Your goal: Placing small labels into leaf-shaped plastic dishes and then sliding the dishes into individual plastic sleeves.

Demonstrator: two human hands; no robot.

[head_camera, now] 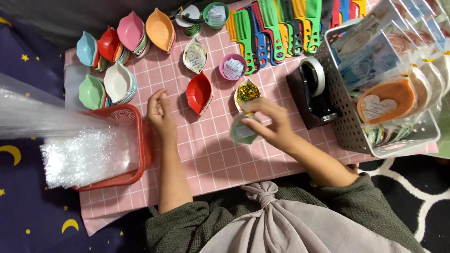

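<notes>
**Green cup being held just below the glitter dish**

The fingers [262,122] of the right hand [274,124] are being kept closed on a small green cup [243,131], which is being gripped at its upper edge and is hanging tilted, its mouth toward the person. A white label is being shown inside it. The cup is being held just beside a leaf-shaped dish of gold glitter [247,92], which is lying directly beyond the fingertips, its long axis pointing away from the person. The right hand is by far the nearer to that dish.

The left hand [161,112] is being held loosely open and empty, fingers half curled, edge-on above the pink checked bench [220,159]. It is lying between a red dish [199,93] and a red basket [136,140] of clear bags, touching neither as far as can be told. A tape dispenser [313,91] is standing well to the right.
</notes>
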